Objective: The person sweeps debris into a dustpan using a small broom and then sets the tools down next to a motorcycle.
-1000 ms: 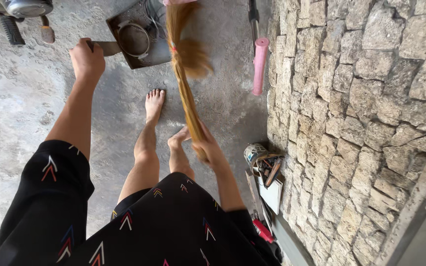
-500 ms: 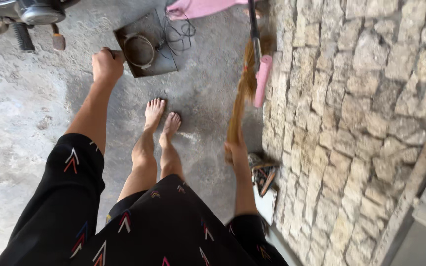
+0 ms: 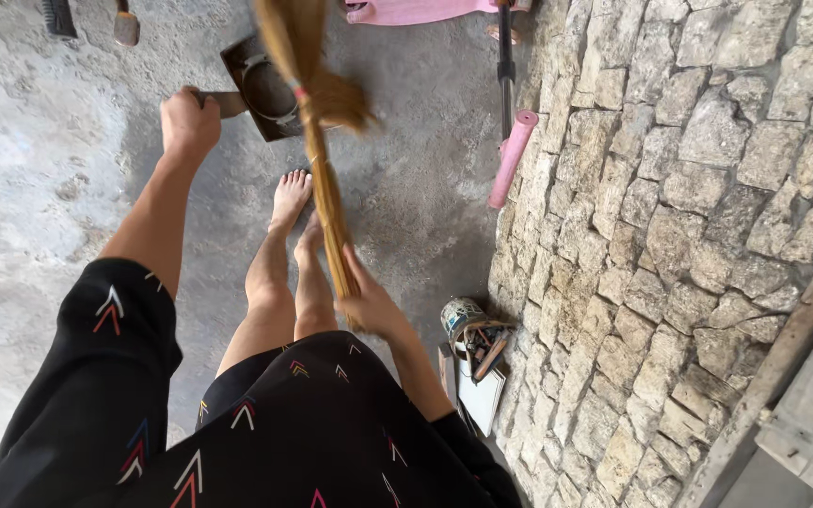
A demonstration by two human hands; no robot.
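Note:
My right hand [image 3: 369, 303] grips the thin end of a brown stick broom [image 3: 317, 122], whose bristles reach forward over a dark metal dustpan [image 3: 258, 89]. My left hand [image 3: 188, 122] is closed on the dustpan's handle, holding it low above the concrete floor [image 3: 39, 216]. A round metal ring or lid lies inside the pan. My bare feet [image 3: 295, 202] stand on the floor just behind the pan. My black patterned clothing fills the bottom of the head view.
A rough stone wall [image 3: 698, 216] runs along the right. A pink-handled tool [image 3: 512, 158] leans against it, with a pink cloth [image 3: 416, 11] beyond. A tin and small tools [image 3: 472, 329] sit at the wall's foot. Brushes [image 3: 124, 23] lie at the top left.
The broom has swung from the right, near the wall, back to the middle over the dustpan. My left hand keeps its hold on the dustpan handle.

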